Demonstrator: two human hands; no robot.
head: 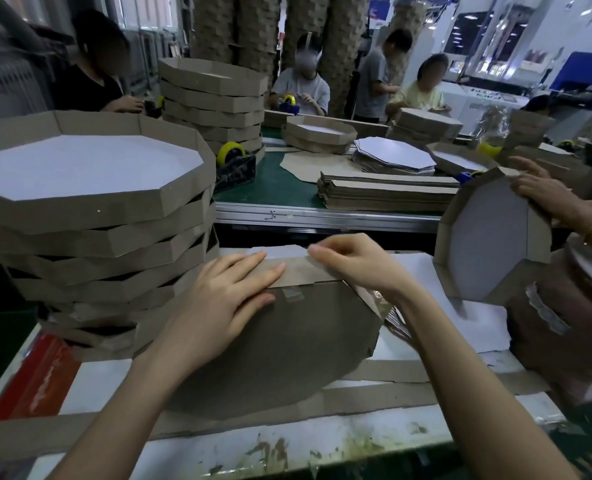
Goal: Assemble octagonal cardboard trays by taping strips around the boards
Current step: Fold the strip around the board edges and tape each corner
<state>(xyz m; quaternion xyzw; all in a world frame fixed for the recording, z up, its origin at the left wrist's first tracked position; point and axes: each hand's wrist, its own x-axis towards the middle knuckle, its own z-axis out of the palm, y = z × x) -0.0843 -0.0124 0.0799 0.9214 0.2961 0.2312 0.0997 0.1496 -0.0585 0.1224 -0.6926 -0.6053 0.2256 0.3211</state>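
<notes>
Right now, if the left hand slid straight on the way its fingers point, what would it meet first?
Most likely the right hand, pinching the cardboard strip just beyond the left hand's fingertips. Both seem level with the strip, though one view leaves depth unsure.

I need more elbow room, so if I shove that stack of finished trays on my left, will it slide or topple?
Probably shaky: the stack of trays is tall, its layers twisted out of line with gaps, so upper ones may slip. Thin hollow cardboard likely makes it light; push low.
</notes>
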